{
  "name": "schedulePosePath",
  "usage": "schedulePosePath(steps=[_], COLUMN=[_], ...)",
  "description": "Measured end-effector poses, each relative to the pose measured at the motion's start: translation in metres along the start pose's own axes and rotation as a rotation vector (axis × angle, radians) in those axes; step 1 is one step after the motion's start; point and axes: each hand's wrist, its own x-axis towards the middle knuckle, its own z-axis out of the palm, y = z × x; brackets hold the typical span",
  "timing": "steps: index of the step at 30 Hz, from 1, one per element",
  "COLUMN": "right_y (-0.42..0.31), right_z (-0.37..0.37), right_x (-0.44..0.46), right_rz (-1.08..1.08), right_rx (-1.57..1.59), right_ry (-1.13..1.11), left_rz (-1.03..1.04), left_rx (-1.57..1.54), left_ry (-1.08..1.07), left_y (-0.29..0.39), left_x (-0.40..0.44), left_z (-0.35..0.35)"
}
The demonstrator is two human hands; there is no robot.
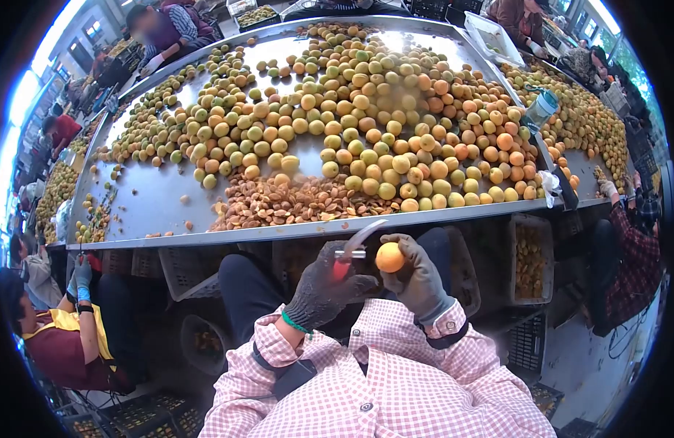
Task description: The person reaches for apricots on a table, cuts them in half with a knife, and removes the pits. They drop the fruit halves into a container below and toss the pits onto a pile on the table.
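Observation:
My left hand [319, 293], in a dark grey knit glove with a green cuff, is closed around the red handle of a curved knife [365, 235]. The knife's pale blade arcs up and to the right, near the table's front edge. Close beside it, my right hand [424, 283], in a grey glove, grips an orange-yellow apricot [389, 258] between thumb and fingers. Both hands are over my lap, just in front of the metal table [154, 197]. Beyond them, a heap of brown pits [278, 203] lies at the table's near edge, and many whole apricots [381, 109] spread behind it.
A bottle [541, 109] and a crumpled white bag [549, 187] are at the table's right side. Below stand a crate of fruit [531, 259], a basket [198, 274] and a bucket [203, 343]. Co-workers sit on both sides and across the table.

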Motion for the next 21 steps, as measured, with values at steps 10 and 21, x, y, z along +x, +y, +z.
schedulePosePath(steps=[10,21], right_y=[0.034,0.045], right_z=[-0.012,0.047], right_x=[0.012,0.002], right_rz=[-0.876,-0.758], right_rx=[-1.255,-0.626], right_ry=[-0.125,0.157], left_rz=[0.128,0.221], left_rx=[0.278,0.059], left_ry=[-0.118,0.003], left_y=[0.014,0.002], left_x=[0.009,0.002], left_z=[-0.001,0.017])
